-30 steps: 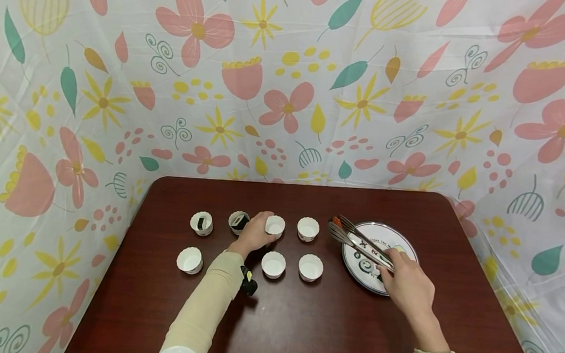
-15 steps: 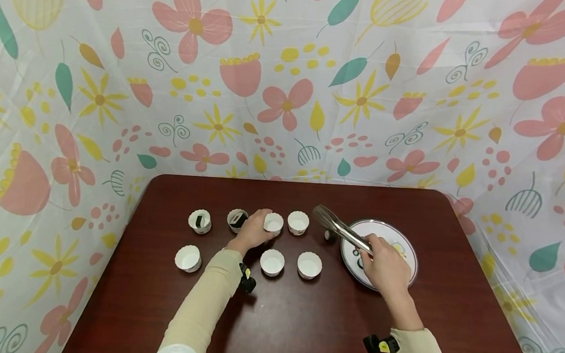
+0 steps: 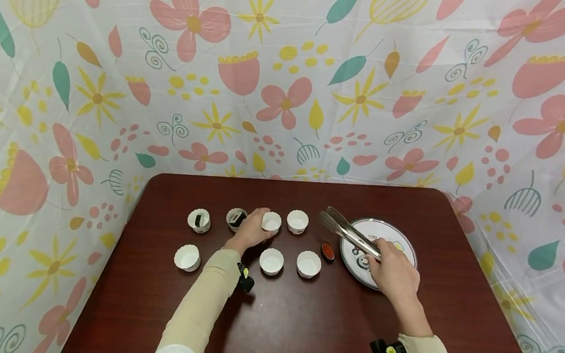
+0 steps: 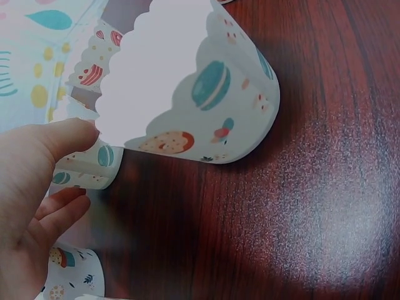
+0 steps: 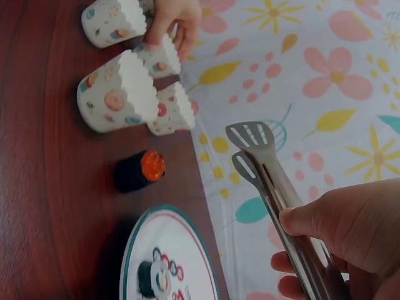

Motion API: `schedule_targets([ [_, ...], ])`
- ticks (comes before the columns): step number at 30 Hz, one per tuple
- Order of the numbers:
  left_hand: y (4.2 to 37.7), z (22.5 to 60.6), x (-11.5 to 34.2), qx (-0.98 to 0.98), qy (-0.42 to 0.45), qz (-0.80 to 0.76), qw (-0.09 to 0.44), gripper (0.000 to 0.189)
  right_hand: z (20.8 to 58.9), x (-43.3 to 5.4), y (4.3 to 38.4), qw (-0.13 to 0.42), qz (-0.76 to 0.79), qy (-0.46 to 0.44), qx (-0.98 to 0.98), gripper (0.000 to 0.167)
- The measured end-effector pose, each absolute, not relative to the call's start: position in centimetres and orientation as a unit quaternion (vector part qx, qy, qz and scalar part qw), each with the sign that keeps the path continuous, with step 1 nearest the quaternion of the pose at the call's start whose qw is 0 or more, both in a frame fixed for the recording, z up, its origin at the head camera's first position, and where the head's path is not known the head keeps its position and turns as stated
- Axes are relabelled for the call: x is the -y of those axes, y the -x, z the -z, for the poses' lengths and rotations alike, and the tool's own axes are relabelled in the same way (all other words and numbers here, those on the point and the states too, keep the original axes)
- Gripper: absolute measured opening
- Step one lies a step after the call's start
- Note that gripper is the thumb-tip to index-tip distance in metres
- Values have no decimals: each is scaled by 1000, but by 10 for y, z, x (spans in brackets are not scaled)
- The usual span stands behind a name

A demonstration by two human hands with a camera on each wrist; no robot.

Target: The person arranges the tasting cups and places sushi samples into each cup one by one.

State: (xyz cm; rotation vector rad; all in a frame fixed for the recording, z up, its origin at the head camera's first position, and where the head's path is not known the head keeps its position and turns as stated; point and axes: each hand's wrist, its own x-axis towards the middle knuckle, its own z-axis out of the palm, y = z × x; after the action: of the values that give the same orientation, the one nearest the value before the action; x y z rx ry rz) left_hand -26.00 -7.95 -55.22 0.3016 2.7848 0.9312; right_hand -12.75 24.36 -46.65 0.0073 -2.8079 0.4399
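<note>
In the head view my left hand (image 3: 251, 231) pinches the rim of a white scalloped paper cup (image 3: 272, 224) in the back row. That cup (image 5: 160, 59) shows printed sweets in the right wrist view. My right hand (image 3: 397, 270) holds metal tongs (image 3: 352, 235), their slotted heads slightly apart with nothing between them, over the left part of a round printed plate (image 3: 381, 226). On the table between plate and cups lies a piece of sushi (image 3: 327, 251) wrapped in black, orange on top. Its dark side wall (image 5: 128, 174) shows in the right wrist view.
Two back-left cups (image 3: 199, 221) hold dark-wrapped pieces. Other white cups (image 3: 271, 261) stand in the front row, one more (image 3: 297, 221) right of the held cup. A yellow item (image 3: 397, 247) shows on the plate. Flowered cloth (image 3: 287, 101) hangs behind the dark table (image 3: 273, 327).
The orange-topped sushi has left the tongs and now lies on the table left of the plate. The back-right cup has shifted left towards the held cup. My left hand stays put.
</note>
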Motion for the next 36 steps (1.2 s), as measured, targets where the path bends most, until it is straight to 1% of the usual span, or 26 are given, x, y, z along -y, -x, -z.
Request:
schedule_targets([
  [5, 258, 550, 80, -940, -101, -311, 96, 68, 468, -257, 118, 150, -152, 11, 977, 33],
  [11, 259, 550, 80, -941, -101, -309, 93, 68, 470, -271, 106, 137, -141, 19, 980, 37],
  [14, 258, 550, 80, -940, -102, -311, 95, 69, 473, -278, 100, 126, -135, 27, 982, 37],
  [21, 259, 551, 81, -940, -103, -310, 93, 69, 478, -291, 88, 130, -136, 26, 982, 39],
  [24, 259, 552, 81, -942, -105, -307, 89, 69, 479, -296, 85, 119, -131, 27, 984, 39],
  [36, 259, 554, 82, -942, -107, -305, 89, 69, 487, -306, 66, 102, -128, 32, 986, 38],
])
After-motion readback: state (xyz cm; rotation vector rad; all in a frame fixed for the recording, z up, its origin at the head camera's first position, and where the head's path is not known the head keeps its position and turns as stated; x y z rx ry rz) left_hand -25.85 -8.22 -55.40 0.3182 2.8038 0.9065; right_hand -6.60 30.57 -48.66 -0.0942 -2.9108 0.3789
